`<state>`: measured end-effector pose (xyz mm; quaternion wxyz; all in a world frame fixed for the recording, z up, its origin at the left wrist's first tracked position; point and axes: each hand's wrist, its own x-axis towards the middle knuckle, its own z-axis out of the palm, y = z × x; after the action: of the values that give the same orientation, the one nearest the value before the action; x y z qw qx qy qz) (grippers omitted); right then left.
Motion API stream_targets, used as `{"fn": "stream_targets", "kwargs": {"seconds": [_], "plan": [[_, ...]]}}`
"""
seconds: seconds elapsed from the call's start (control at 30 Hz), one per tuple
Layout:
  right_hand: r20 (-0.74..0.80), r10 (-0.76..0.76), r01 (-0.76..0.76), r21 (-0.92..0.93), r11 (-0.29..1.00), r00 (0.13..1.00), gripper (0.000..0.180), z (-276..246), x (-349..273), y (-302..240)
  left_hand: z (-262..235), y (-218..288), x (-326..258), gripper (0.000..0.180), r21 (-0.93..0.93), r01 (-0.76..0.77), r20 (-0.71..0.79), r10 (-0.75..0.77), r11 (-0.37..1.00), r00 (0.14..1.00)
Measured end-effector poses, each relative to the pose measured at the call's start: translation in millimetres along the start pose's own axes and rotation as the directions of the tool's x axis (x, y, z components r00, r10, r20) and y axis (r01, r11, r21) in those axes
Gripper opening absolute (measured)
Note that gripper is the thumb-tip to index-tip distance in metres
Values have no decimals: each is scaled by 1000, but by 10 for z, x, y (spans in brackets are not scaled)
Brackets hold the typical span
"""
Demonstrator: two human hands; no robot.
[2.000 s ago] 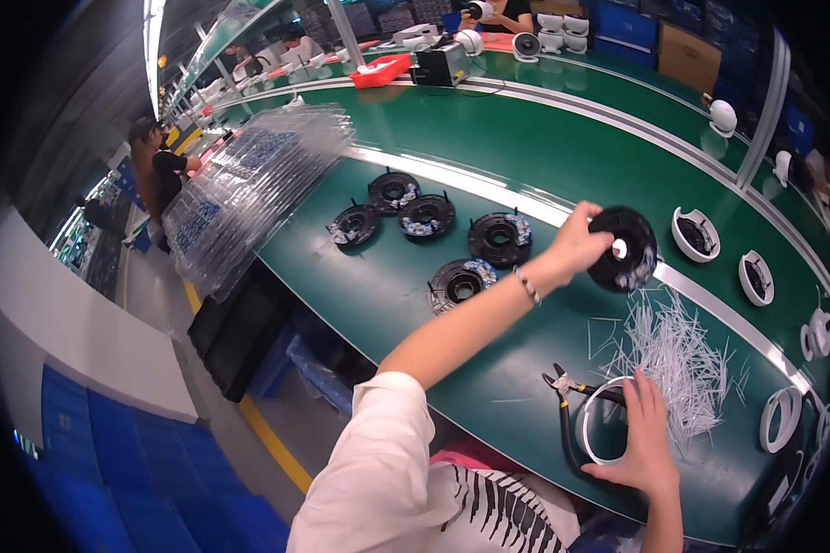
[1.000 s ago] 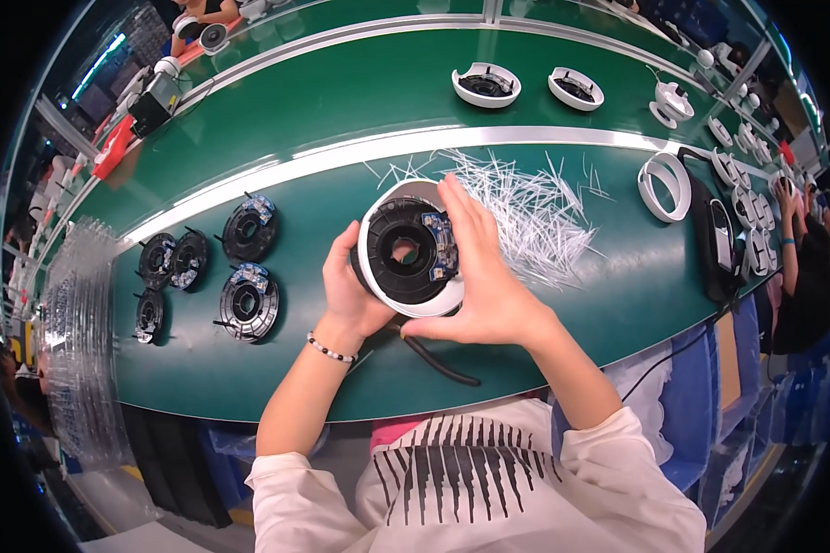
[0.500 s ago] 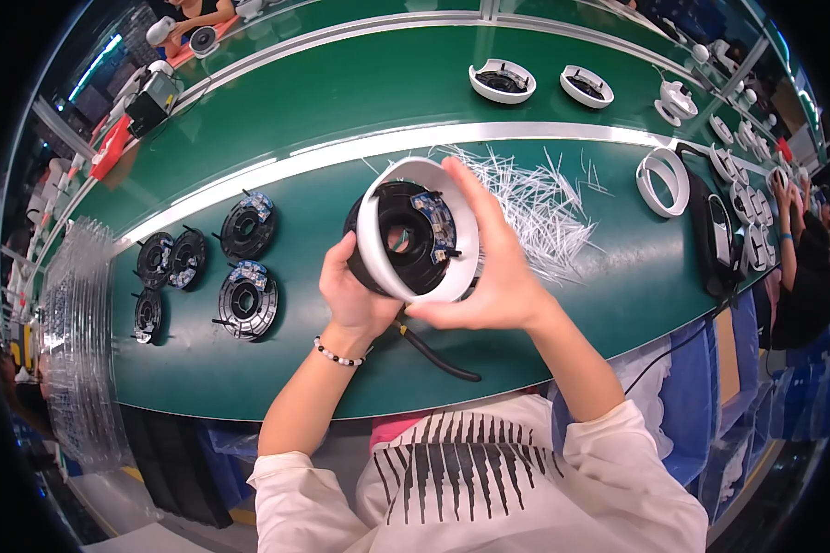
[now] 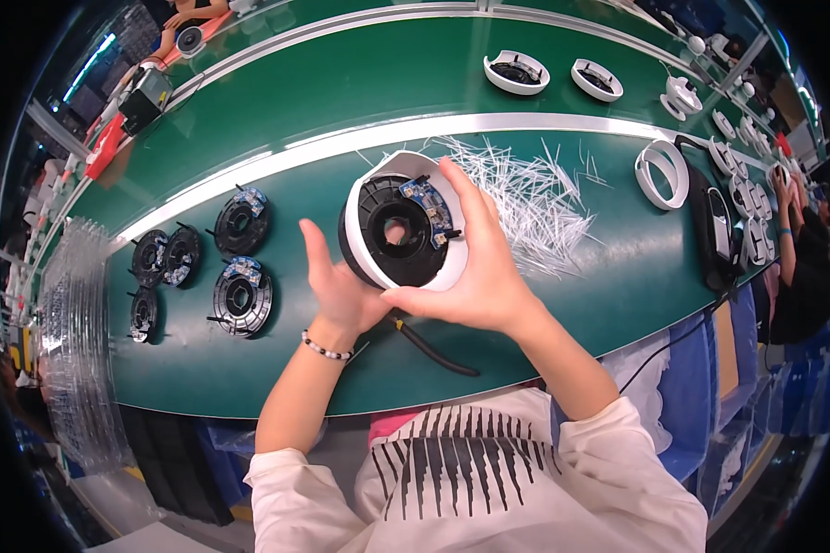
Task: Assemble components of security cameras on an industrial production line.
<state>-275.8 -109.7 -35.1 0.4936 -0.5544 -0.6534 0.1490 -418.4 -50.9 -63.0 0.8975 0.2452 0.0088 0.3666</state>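
Observation:
Over the middle of the table, my right hand [image 4: 482, 276] grips a white plastic ring housing [image 4: 450, 189] by its right side, thumb below and fingers at the top. Inside the tilted ring sits a round black plastic base [image 4: 378, 212] with a blue circuit board [image 4: 425, 205] and a centre hole. My left hand [image 4: 346, 295], a beaded bracelet at its wrist, is beside the base's lower left; its thumb stands away from the base and its other fingers are partly hidden behind it. Below them lies a hand tool with a dark curved handle [image 4: 438, 354], its head hidden.
Several black bases with circuit boards [image 4: 243, 297] lie at left, beside clear plastic trays [image 4: 78, 341]. White strips [image 4: 535, 207] are heaped behind my right hand. A white ring [image 4: 661, 175] and a black device [image 4: 715, 235] stand at right. White housings [image 4: 516, 72] sit farther back.
My left thumb has come off the black base and now points up, apart from it. The ring and base have turned to face me more and shifted slightly left with my right hand.

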Motion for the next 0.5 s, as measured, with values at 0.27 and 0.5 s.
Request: {"fn": "stream_targets", "kwargs": {"seconds": [0.27, 0.5], "plan": [[167, 116, -183, 469, 864, 979, 114, 20, -10, 227, -27, 0, 57, 50, 15, 32, -165, -29, 999, 986], [164, -25, 39, -86, 995, 986, 111, 48, -37, 11, -28, -112, 45, 57, 73, -43, -302, 63, 996, 951]]}}
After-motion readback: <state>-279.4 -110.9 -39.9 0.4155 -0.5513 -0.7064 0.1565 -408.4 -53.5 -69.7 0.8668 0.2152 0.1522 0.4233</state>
